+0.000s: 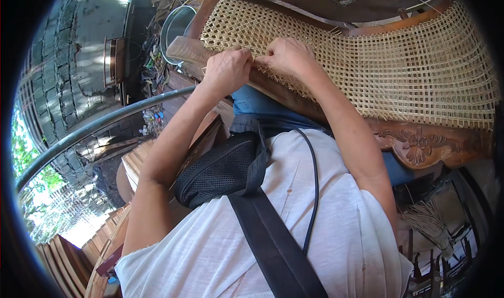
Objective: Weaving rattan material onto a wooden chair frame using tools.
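Note:
A panel of woven cane (pixel 388 64) with an open lattice is stretched across a brown wooden seat frame (pixel 289 96). My left hand (pixel 229 67) is closed over the near edge of the weave, by the frame's left corner. Close beside it, my right hand (pixel 287 56) pinches with thumb and fingers at the same edge. Whatever thin piece the fingertips of either hand hold is hidden or too small to tell. Short cane ends stick out along the near rail, to the right of my hands.
Carved wood (pixel 420 143) fronts the frame at right. A curved metal bar (pixel 110 117) crosses at left, and a pail (pixel 176 33) stands beyond the frame's corner. A bundle of loose cane strands (pixel 428 219) lies low at right. A black mesh pouch (pixel 223 169) hangs at my chest.

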### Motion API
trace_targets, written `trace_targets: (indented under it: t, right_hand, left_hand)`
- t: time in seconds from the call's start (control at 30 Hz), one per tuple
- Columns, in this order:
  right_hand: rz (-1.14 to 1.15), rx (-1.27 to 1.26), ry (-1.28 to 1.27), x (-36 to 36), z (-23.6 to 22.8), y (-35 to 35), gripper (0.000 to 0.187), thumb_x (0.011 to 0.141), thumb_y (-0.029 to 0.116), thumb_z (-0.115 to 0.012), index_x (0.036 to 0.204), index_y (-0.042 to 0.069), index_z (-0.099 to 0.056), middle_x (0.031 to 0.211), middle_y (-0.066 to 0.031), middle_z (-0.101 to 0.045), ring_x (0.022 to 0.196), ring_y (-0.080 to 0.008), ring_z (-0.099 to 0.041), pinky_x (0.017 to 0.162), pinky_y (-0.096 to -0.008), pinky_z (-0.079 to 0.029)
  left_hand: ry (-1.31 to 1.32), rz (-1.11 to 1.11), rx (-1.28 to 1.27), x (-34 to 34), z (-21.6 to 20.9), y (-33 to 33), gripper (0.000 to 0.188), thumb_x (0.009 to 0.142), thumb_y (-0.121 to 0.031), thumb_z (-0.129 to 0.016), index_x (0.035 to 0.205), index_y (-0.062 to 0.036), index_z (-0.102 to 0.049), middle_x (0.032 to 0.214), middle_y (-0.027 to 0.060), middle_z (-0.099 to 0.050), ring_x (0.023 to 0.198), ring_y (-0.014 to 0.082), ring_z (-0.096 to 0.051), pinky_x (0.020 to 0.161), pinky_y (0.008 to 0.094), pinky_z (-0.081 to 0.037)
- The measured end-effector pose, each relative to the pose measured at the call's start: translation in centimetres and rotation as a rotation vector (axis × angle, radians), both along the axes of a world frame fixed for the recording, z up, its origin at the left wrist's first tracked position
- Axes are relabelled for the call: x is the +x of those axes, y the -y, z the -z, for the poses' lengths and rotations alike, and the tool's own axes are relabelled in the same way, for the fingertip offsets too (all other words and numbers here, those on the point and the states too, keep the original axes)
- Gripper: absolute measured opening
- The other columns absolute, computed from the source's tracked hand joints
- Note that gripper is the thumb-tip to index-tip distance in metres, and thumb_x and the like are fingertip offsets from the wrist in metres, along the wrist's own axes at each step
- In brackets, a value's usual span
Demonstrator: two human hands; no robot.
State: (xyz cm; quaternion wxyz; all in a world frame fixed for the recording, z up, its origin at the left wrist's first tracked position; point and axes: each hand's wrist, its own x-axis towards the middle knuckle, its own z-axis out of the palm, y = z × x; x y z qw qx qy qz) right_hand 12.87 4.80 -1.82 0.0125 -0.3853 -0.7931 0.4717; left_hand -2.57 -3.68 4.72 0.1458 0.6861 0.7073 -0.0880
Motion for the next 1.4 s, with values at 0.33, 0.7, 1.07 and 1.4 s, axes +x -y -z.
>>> trace_targets:
  t: [0.33, 0.7, 1.07, 1.4]
  right_hand:
    - [0.183, 0.188, 0.238, 6.1, 4.2, -3.8, 0.049, 0.084, 0.058, -0.065, 0.087, 0.01, -0.074, 0.075, -0.01, -0.071, 0.074, -0.028, -0.07, 0.075, -0.0454, -0.054]
    - [0.199, -0.318, -0.26, 2.7, 3.0, 1.0, 0.043, 0.087, 0.047, -0.067, 0.103, 0.007, -0.068, 0.098, -0.0144, -0.07, 0.089, -0.0251, -0.068, 0.082, -0.0372, -0.052]
    - [0.116, -0.177, -0.09, 5.4, 5.2, -1.5, 0.035, 0.092, 0.035, -0.058, 0.091, 0.0, -0.062, 0.097, -0.0195, -0.069, 0.092, -0.0339, -0.068, 0.079, -0.045, -0.052]
    - [0.082, 0.029, -0.192, 2.2, 5.2, 0.6, 0.028, 0.094, 0.031, -0.057, 0.101, 0.004, -0.065, 0.1, -0.0193, -0.07, 0.092, -0.0333, -0.069, 0.081, -0.0455, -0.054]
  left_hand:
    - [0.208, -0.227, 0.095, -0.9, -3.9, -2.7, 0.023, 0.089, -0.021, -0.059, 0.096, -0.005, -0.074, 0.083, 0.0187, -0.071, 0.079, 0.0362, -0.069, 0.075, 0.0448, -0.055]
    - [0.34, -0.26, 0.055, -0.8, -3.3, -4.9, 0.026, 0.093, -0.021, -0.062, 0.111, -0.0044, -0.071, 0.09, 0.0126, -0.072, 0.076, 0.0194, -0.066, 0.072, 0.0332, -0.052]
    - [0.293, -0.243, -0.017, 0.0, 0.0, -4.7, 0.027, 0.094, -0.019, -0.061, 0.115, -0.0051, -0.071, 0.095, 0.0128, -0.074, 0.078, 0.0167, -0.068, 0.072, 0.0325, -0.053]
    - [0.34, -0.193, -0.031, -0.6, -0.1, -5.2, 0.034, 0.096, -0.032, -0.062, 0.115, -0.0056, -0.07, 0.096, 0.0125, -0.073, 0.084, 0.019, -0.068, 0.076, 0.0332, -0.053]
